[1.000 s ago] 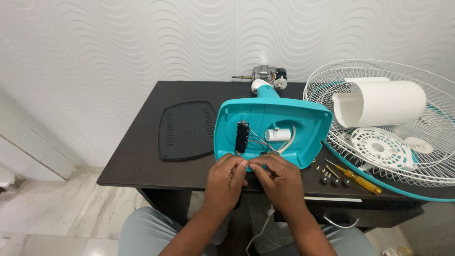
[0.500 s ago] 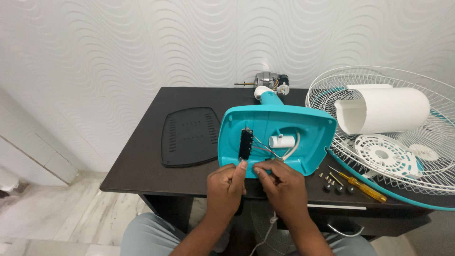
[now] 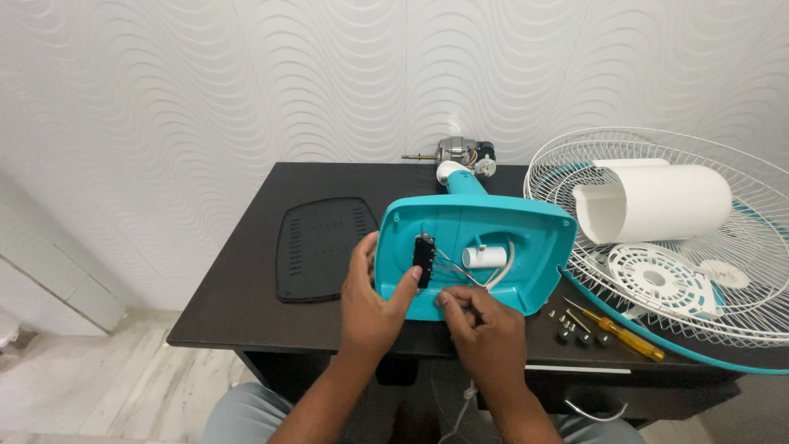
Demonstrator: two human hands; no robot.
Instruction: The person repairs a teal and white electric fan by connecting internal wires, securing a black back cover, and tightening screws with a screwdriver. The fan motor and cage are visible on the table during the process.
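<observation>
A teal fan base [image 3: 485, 218] lies upside down on the dark table [image 3: 246, 288], its hollow underside facing me. Inside are a black switch block [image 3: 424, 256], thin coloured wires [image 3: 450, 271] and a white cylinder part [image 3: 483, 256]. My left hand [image 3: 370, 308] grips the base's left edge, thumb beside the switch block. My right hand [image 3: 485, 333] rests at the base's near edge, fingertips pinching at the wires. A white cord [image 3: 464, 407] hangs down below it.
A black base cover plate [image 3: 323, 245] lies left of the base. A fan motor [image 3: 459, 152] sits at the back. To the right are white wire grilles [image 3: 740, 247], a white housing [image 3: 657, 201], a white round plate [image 3: 657, 284], several screws [image 3: 571, 325] and a yellow screwdriver [image 3: 629, 339].
My left hand has slid up from the near edge onto the base's left side by the switch block. My right hand stays at the wires. The view has shifted slightly.
</observation>
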